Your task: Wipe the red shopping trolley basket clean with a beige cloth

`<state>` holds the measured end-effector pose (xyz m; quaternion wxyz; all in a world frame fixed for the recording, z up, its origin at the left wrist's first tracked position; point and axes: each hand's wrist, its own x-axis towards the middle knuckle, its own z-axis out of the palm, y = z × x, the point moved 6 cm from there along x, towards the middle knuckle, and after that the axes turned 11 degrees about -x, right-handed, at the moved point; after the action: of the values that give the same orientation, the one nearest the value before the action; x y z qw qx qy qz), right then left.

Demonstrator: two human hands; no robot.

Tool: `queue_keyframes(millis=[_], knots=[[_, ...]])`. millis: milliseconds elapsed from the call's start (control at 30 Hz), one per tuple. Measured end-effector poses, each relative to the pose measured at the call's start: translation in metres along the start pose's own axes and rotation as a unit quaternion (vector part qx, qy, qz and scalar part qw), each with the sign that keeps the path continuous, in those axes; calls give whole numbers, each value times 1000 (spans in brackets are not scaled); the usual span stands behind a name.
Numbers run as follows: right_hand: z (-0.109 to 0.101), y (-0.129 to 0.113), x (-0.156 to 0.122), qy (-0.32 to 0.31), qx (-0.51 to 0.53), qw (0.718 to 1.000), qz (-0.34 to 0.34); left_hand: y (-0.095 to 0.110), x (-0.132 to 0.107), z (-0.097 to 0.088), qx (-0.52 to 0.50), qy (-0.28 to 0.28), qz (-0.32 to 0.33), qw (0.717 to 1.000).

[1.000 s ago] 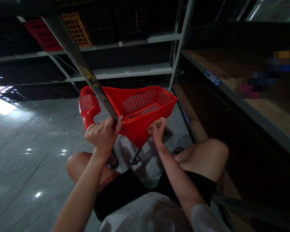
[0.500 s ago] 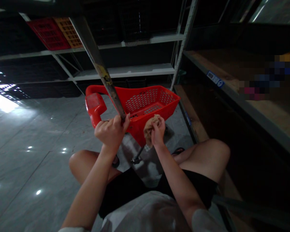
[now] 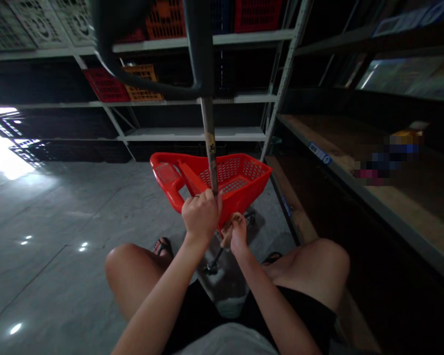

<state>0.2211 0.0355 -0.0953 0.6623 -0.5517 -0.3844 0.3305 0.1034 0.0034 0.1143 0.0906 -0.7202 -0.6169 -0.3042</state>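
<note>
I sit low on the floor with a red plastic shopping basket cart point(image 3: 240, 180) in front of my knees. My left hand point(image 3: 202, 216) is closed round the cart's metal handle pole point(image 3: 209, 143), which rises up to a dark grip bar point(image 3: 151, 74) near the camera. My right hand point(image 3: 239, 234) is closed on a tan cloth point(image 3: 227, 231), pressed against the underside of the red basket. A small cart wheel point(image 3: 210, 268) shows below the basket, between my legs.
Metal shelving point(image 3: 192, 133) runs along the back, with red, orange and white crates point(image 3: 126, 84) on upper levels. A wooden-decked rack point(image 3: 355, 187) stands close on the right. Glossy grey floor point(image 3: 52, 236) spreads to the left.
The handle pole has swung from leaning left to nearly upright. My left hand moved right with it. My right hand and cloth dropped lower, beneath the basket. The view tilted up.
</note>
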Motion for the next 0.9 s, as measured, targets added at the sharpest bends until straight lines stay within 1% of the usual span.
queue_keyframes(millis=[67, 133, 167, 200, 233, 267, 333, 400, 467, 500, 533, 567, 667, 700, 733, 767, 800, 833, 867, 900], knots=[[-11, -41, 17, 26, 4, 1000, -2, 20, -1, 4, -21, -36, 34, 999], [-23, -92, 31, 27, 7, 999, -35, 37, -1, 4, -53, -56, 106, 991], [-28, -118, 34, 18, 6, 998, -66, 43, 0, 1, -70, -55, 152, 984], [-32, -141, 34, 6, -1, 995, -101, 45, 2, -4, -83, -46, 193, 977], [-36, -159, 32, -2, -12, 991, -134, 44, 4, -8, -94, -33, 223, 970], [-40, -171, 29, -5, -28, 987, -160, 40, 7, -12, -102, -23, 242, 965], [-46, -180, 24, -4, -69, 978, -197, 27, 13, -13, -114, -29, 252, 960], [-48, -178, 25, 5, -98, 971, -219, 20, 17, -7, -119, -43, 251, 960], [-46, -183, 34, 18, -111, 966, -233, 21, 17, 0, -117, -35, 250, 960], [-45, -191, 41, 26, -112, 964, -240, 24, 16, 3, -115, -20, 246, 962], [-43, -205, 50, 33, -109, 962, -250, 28, 15, 6, -113, -3, 241, 964], [-41, -224, 60, 37, -105, 957, -266, 33, 14, 8, -111, 13, 238, 965], [-36, -296, 94, 53, -85, 936, -338, 49, 9, 11, -111, 41, 228, 966], [-35, -318, 104, 57, -80, 928, -359, 53, 9, 12, -112, 46, 223, 967], [-35, -334, 114, 59, -79, 922, -375, 57, 8, 13, -113, 48, 219, 968], [-35, -342, 122, 59, -83, 918, -384, 61, 8, 15, -115, 48, 214, 969], [-37, -343, 128, 56, -90, 917, -386, 64, 8, 16, -116, 46, 208, 970], [-40, -336, 132, 49, -99, 919, -379, 68, 8, 18, -117, 41, 204, 971], [-44, -321, 134, 37, -108, 925, -363, 72, 8, 21, -118, 36, 202, 972], [-49, -300, 133, 21, -117, 933, -339, 75, 8, 22, -121, 29, 200, 972]])
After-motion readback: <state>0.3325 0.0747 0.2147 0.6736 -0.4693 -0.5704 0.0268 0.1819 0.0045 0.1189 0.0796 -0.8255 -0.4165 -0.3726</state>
